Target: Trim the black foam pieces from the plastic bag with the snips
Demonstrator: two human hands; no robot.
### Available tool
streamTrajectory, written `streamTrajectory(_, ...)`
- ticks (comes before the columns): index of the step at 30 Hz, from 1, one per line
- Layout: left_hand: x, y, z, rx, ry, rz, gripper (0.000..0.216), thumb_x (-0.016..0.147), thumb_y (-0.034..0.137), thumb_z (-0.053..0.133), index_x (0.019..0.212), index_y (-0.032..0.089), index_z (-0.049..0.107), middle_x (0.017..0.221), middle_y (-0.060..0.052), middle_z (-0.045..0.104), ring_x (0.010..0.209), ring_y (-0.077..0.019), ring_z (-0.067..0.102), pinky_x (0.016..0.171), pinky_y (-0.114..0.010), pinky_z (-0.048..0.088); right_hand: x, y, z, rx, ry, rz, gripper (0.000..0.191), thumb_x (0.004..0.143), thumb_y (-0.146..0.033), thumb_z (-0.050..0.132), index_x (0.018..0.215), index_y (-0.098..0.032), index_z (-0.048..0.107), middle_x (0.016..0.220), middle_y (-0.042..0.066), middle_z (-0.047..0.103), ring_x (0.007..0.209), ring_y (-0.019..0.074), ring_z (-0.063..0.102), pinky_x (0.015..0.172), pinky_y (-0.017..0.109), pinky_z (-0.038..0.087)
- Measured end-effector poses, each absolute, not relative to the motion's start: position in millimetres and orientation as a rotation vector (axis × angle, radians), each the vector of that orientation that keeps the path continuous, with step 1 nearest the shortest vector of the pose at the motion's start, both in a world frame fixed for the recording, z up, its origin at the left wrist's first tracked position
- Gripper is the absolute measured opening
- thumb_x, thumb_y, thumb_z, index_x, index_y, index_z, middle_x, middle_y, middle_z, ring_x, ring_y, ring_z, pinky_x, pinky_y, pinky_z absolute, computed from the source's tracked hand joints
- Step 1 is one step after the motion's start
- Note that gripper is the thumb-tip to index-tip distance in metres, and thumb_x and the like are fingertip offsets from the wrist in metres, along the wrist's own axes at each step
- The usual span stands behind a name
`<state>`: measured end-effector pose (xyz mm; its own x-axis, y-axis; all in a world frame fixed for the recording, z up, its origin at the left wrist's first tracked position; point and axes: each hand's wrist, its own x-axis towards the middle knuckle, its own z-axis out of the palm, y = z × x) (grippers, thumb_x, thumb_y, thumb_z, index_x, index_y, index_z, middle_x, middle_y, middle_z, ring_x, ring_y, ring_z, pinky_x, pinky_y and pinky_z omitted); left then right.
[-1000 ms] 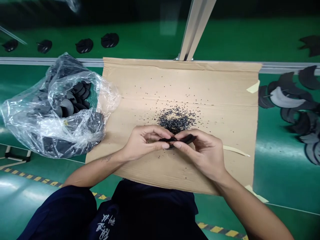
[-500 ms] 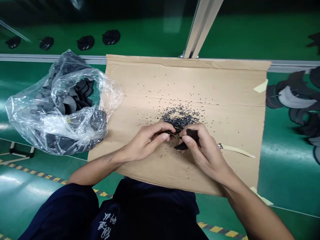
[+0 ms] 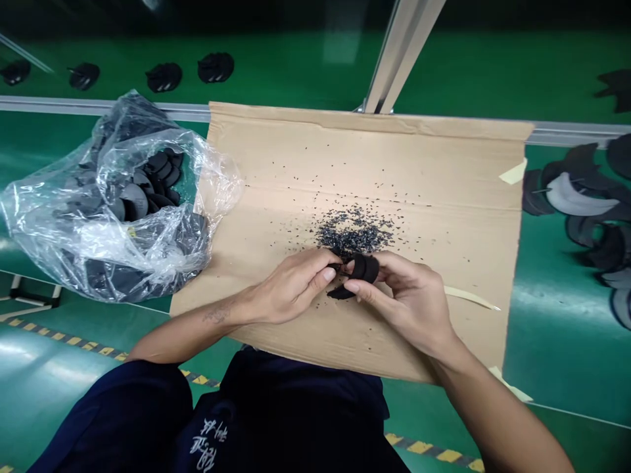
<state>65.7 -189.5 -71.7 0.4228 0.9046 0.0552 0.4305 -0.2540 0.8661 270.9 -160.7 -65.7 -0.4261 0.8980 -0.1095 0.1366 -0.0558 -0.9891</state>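
Note:
My right hand grips a curved black part between thumb and fingers; it looks like a bent, rounded piece. My left hand is closed in a pinch on a small dark piece, mostly covered by the fingers, which meets the left side of the curved part. Just beyond both hands lies a pile of tiny black bits, strewn over the cardboard sheet. What exactly the left fingertips hold is too small to name.
On the left, a clear plastic bag holds several black rounded pieces. Stacked dark curved parts lie at the right edge. Several black parts sit beyond the metal rail. A pale strip rests right of my right hand.
My right hand has moved left and turned the curved black part, bringing it against the small piece in my left hand. The left hand has shifted little.

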Motion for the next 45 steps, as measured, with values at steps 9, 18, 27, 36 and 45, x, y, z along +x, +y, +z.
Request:
streamTrajectory(9,63,-190,-79,2.101,1.051,0.806,0.026,0.106,0.035,0.037,0.091,0.019,0.050,0.078,-0.003,0.061,0.067,-0.0146,0.054,0.064,-0.027,0.040,274,-158,-66,-1.064,-1.881,1.419,0.023,0.088,-0.043,0.072,0.084,-0.021,0.072,0.075,0.003,0.070,0.065,0.0153,0.061,0.059,0.027,0.050)
streamTrajectory(18,62,-190,-86,2.528,1.030,0.774,0.029,0.108,0.033,0.034,0.087,0.019,0.050,0.075,-0.003,0.060,0.068,-0.0163,0.051,0.065,-0.029,0.037,278,-159,-60,-1.097,-1.948,1.577,0.033,0.088,-0.046,0.071,0.071,-0.018,0.068,0.063,0.000,0.059,0.057,0.0116,0.050,0.052,0.025,0.035)
streamTrajectory(27,62,-192,-89,2.667,1.047,0.629,0.029,0.109,0.030,0.032,0.089,0.018,0.050,0.076,-0.002,0.062,0.069,-0.0148,0.055,0.067,-0.027,0.043,275,-162,-70,-1.193,-1.735,1.775,0.055,0.079,-0.063,0.073,0.057,-0.018,0.050,0.052,-0.005,0.042,0.049,0.0075,0.039,0.045,0.023,0.027)
streamTrajectory(36,57,-188,-74,2.571,1.072,0.414,0.029,0.108,0.024,0.026,0.098,0.017,0.052,0.080,-0.003,0.062,0.071,-0.0162,0.056,0.068,-0.028,0.045,273,-150,-67,-1.073,-1.416,2.139,0.044,0.074,-0.058,0.080,0.076,-0.016,0.068,0.062,-0.001,0.064,0.048,0.0091,0.057,0.048,0.022,0.045)
streamTrajectory(45,56,-192,-81,2.554,0.996,0.358,0.030,0.108,0.025,0.025,0.094,0.017,0.051,0.080,-0.004,0.065,0.070,-0.0158,0.060,0.067,-0.028,0.048,276,-159,-68,-1.124,-1.876,1.697,0.045,0.083,-0.059,0.072,0.070,-0.015,0.070,0.058,0.001,0.061,0.051,0.0113,0.055,0.047,0.024,0.039)
